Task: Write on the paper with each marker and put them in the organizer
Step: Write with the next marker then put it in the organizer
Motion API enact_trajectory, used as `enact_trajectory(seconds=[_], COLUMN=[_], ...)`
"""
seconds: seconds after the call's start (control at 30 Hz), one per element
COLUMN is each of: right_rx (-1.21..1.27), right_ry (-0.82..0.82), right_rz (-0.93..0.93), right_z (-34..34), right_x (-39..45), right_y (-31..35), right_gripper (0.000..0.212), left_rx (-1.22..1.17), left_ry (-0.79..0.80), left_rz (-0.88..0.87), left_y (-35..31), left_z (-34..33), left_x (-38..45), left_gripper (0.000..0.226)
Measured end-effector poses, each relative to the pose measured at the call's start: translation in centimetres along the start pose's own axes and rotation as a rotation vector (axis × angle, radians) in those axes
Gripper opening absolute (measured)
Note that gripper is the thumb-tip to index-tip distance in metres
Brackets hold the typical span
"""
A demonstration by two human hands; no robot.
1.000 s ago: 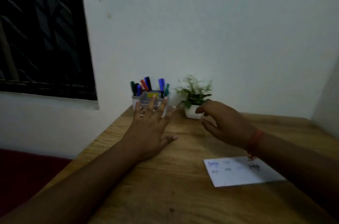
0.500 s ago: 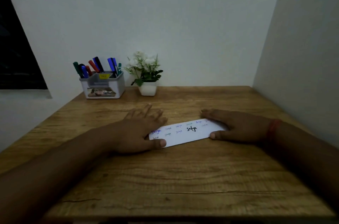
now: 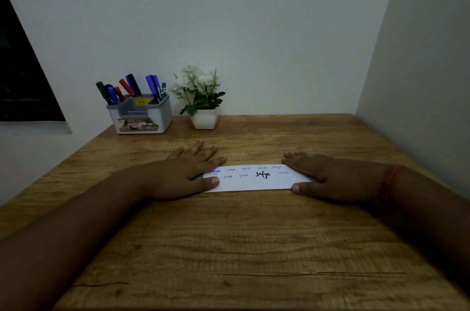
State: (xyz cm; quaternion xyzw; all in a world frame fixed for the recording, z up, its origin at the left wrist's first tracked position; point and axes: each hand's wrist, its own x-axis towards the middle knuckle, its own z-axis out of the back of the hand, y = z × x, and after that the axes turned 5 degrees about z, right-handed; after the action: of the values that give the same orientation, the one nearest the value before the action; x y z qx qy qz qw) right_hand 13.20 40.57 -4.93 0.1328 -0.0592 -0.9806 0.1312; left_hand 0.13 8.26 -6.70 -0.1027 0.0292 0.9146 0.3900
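A white strip of paper (image 3: 256,182) lies in the middle of the wooden table, with several small written words in different colours on it. My left hand (image 3: 183,174) lies flat with straight fingers on the paper's left end. On the right end rests my right hand (image 3: 328,175), also flat, a red thread around its wrist. Neither hand holds a marker. At the back left stands a white and grey organizer (image 3: 141,117), and several markers (image 3: 129,89) in green, blue, red and black stick up out of it.
A small white pot with a flowering plant (image 3: 201,99) stands just right of the organizer against the back wall. A side wall closes the table's right edge. A dark window is at the far left. The wooden table (image 3: 241,247) stretches toward me.
One second ago both hands were raised near the organizer and plant. They came down flat onto the paper's ends, and the view swung right and centred on the table. Since half a second ago, nothing moved.
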Motion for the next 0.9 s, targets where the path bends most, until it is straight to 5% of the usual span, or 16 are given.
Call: enact_trajectory(seconds=[0.9], right_rx=[0.042], right_ry=[-0.033], right_rz=[-0.037], right_z=[0.2], right_x=[-0.6], right_y=[1.1], right_gripper=[0.077], left_rx=[-0.052], left_ry=[-0.041], left_rz=[0.026], left_y=[0.1], left_z=[-0.3], left_x=[-0.7], left_gripper=[0.089])
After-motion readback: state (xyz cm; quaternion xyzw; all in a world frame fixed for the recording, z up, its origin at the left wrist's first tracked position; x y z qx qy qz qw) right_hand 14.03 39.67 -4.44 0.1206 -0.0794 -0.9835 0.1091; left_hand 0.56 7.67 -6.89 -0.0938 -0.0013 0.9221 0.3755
